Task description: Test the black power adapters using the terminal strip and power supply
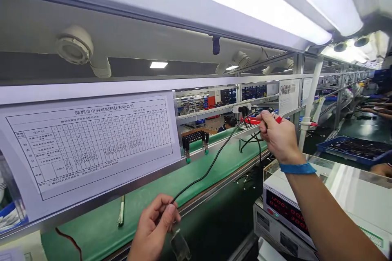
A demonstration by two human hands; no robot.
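A right forearm [321, 216] with a blue wristband [297, 168] is reaching up, its right hand [277, 136] closing around a red tool [252, 120]. Down and left of it, the left hand [153, 228] is pinching a thin black cord [211, 167]. Tugging could snag the cord on the metal shelf edge [128, 175] or jerk the tool loose.

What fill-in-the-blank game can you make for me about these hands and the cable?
The left hand pinches a ____ cable.
The blue band is on the ____ wrist.
The belt under the cable is ____.

Missing words: black, right, green.
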